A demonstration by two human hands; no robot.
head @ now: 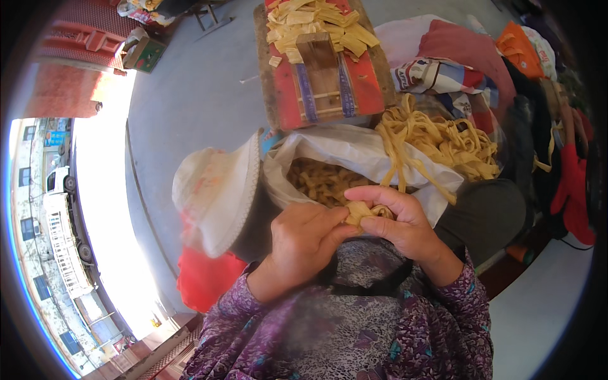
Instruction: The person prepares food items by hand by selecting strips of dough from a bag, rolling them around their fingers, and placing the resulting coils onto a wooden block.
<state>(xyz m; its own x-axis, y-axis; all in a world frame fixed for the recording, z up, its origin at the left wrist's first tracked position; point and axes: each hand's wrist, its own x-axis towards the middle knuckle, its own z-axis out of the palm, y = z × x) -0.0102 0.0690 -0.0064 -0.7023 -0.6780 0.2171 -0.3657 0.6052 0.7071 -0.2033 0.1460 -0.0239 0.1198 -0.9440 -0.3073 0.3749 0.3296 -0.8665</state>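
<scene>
Both hands meet low in the picture, over the near edge of a white plastic sack. My left hand (pixel 308 237) pinches one end of a folded yellow strip (pixel 358 213), perhaps dried bean curd. My right hand (pixel 399 221) holds the strip's other, looped end between thumb and fingers. The open white sack (pixel 342 137) holds many small brownish-yellow knotted pieces (pixel 323 178). Long yellow strips (pixel 441 137) lie in a heap at the right, some hanging over the sack's rim.
Beyond the sack stands a red-topped board (pixel 285 95) bearing a wooden block (pixel 317 61) and short flat yellow pieces (pixel 308 23). A white hat (pixel 216 199) sits left of the sack. Cloths (pixel 456 52) are piled at the upper right. A dark rounded surface (pixel 484 218) lies right of my right hand.
</scene>
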